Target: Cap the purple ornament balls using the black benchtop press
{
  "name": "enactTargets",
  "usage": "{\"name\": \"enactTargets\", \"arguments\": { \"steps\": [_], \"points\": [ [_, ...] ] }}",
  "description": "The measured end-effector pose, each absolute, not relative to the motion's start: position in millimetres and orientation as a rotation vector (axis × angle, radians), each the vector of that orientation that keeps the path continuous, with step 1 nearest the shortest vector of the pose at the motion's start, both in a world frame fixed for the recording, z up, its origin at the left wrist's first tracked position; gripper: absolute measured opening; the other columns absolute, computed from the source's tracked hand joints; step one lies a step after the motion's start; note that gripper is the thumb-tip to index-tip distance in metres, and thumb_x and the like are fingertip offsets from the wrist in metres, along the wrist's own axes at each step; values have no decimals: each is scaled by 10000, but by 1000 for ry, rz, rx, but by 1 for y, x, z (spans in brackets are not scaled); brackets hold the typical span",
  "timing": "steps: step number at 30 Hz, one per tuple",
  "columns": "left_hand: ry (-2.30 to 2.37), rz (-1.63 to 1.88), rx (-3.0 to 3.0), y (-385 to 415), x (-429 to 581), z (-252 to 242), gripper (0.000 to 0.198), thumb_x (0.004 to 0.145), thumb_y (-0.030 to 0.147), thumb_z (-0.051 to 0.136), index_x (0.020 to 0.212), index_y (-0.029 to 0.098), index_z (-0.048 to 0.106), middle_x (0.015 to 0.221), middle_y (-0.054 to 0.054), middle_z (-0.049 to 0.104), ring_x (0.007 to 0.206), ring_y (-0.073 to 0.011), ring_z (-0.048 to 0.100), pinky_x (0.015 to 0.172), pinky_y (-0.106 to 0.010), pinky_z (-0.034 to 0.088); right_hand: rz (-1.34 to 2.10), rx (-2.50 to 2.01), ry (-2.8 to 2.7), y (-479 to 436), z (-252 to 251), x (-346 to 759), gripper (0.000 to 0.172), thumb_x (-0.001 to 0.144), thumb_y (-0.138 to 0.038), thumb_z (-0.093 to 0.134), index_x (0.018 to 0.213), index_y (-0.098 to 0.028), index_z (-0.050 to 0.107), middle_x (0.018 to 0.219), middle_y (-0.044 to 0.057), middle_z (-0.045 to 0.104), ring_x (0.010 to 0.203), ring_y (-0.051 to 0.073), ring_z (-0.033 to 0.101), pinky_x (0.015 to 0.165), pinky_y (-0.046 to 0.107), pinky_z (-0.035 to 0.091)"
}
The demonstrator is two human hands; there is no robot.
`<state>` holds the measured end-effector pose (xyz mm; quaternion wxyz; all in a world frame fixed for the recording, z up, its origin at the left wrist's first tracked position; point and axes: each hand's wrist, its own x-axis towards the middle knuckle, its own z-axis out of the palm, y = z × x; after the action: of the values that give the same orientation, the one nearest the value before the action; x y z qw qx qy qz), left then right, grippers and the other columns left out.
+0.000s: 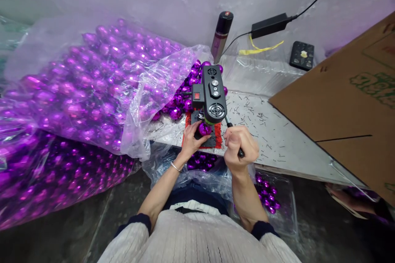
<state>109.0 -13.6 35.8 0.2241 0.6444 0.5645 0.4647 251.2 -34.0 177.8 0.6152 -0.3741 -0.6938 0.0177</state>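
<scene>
A small black bench machine [210, 94] with a red switch stands on a red mat [217, 139] at the table's front edge. My left hand [191, 137] pinches a shiny purple ball [204, 128] under the machine's head. My right hand [240, 145] is wrapped in a fist round the machine's black lever handle [230, 124], just right of the ball. A bangle sits on my left wrist.
Big clear plastic bags of purple balls [86, 90] fill the left side. More balls lie in a bag on my lap [200, 162] and in a clear tray [268, 197]. A cardboard box [348, 98] stands right; a spray can [221, 35], power adapter [269, 25] and small wire bits [262, 123] lie beyond.
</scene>
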Motion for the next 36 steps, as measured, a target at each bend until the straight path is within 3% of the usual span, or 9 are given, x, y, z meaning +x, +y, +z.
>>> {"name": "enactTargets", "arguments": {
  "steps": [14, 26, 36],
  "points": [
    [1585, 1291, 1800, -16, 111, 26, 646, 835, 529, 785, 1371, 221, 595, 1267, -124, 712, 1194, -300, 659, 1057, -496, 494, -86, -732, -1619, -32, 106, 256, 307, 1041, -285, 409, 755, -227, 503, 715, 0, 614, 597, 125, 570, 624, 312, 494],
    [1555, 1300, 1811, -14, 110, 25, 644, 829, 512, 795, 1366, 214, 601, 1277, -128, 711, 1198, -301, 664, 1064, -502, 500, -25, -654, -1460, -24, 87, 244, 352, 1052, -307, 388, 722, -218, 469, 718, -17, 566, 562, 115, 595, 550, 299, 476],
    [1531, 1313, 1783, -11, 109, 25, 618, 818, 479, 813, 1342, 217, 617, 1279, -132, 715, 1221, -316, 662, 1111, -538, 458, -81, -717, -1515, -24, 79, 245, 353, 1058, -298, 347, 730, -225, 454, 706, -23, 571, 593, 128, 657, 642, 325, 506]
  ]
}}
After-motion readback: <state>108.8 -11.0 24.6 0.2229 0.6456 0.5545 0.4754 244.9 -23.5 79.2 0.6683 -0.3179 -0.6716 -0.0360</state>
